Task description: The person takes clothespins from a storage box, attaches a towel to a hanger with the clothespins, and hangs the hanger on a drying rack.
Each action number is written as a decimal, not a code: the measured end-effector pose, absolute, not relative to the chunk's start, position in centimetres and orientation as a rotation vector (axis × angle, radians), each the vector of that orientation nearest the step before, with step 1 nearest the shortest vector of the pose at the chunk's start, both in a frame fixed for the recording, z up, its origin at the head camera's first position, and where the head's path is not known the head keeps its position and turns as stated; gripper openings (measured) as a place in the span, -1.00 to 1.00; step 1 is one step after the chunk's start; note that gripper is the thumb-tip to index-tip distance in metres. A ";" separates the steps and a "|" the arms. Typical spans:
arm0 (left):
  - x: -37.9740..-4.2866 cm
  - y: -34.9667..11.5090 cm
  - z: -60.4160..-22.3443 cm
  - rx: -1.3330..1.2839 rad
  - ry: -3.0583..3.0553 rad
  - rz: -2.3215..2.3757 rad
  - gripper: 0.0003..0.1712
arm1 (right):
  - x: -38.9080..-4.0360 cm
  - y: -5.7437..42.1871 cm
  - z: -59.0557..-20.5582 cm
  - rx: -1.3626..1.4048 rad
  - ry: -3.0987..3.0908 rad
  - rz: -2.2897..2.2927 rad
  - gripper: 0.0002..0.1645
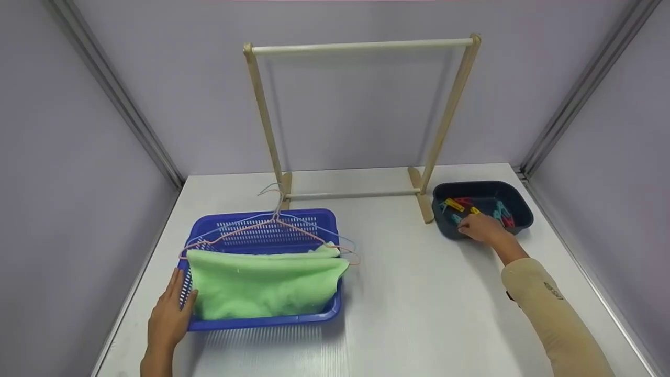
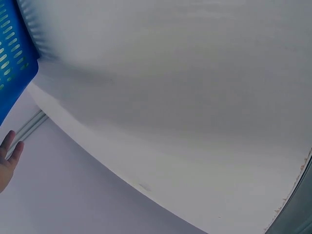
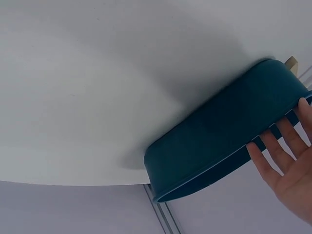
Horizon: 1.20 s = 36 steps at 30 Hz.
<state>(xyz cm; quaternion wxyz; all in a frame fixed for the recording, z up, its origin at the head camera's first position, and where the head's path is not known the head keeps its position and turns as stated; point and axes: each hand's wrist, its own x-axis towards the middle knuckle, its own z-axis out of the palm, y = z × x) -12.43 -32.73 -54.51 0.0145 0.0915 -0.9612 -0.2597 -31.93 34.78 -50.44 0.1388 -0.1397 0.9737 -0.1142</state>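
My left hand [image 1: 168, 317] rests along the left side of the blue plastic basket [image 1: 261, 322], fingers straight and thumb at its rim. A light green cloth [image 1: 267, 285] is folded over the lower bar of a pink hanger [image 1: 241, 232] on the basket. Behind it shows a light blue hanger [image 1: 309, 224]. At the right, my right hand [image 1: 482, 229] reaches over the near rim of a dark teal tub [image 1: 444, 229]. Yellow, red and teal clothespins [image 1: 454, 204] lie inside. In the right wrist view the fingers [image 3: 279, 155] extend spread over the rim, their tips partly hidden.
A wooden rack with a white top rod [image 1: 361, 46] stands at the back of the white table [image 1: 408, 314]. Its right foot [image 1: 421, 193] is close to the tub. Pale panels [image 1: 602, 157] enclose the table at the back and sides.
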 end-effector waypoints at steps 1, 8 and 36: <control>-12.4 -32.7 -54.5 0.287 -2.992 -0.810 -0.23 | -31.9 34.7 -50.4 -0.409 2.813 -0.323 -0.69; -12.4 -32.7 -54.6 0.283 -2.981 -0.811 -0.23 | -31.4 34.0 -50.1 -0.417 2.787 -0.310 -0.69; -12.3 -32.7 -54.5 0.286 -2.969 -0.838 -0.24 | -35.8 35.7 -52.7 -0.173 2.821 -0.444 -0.43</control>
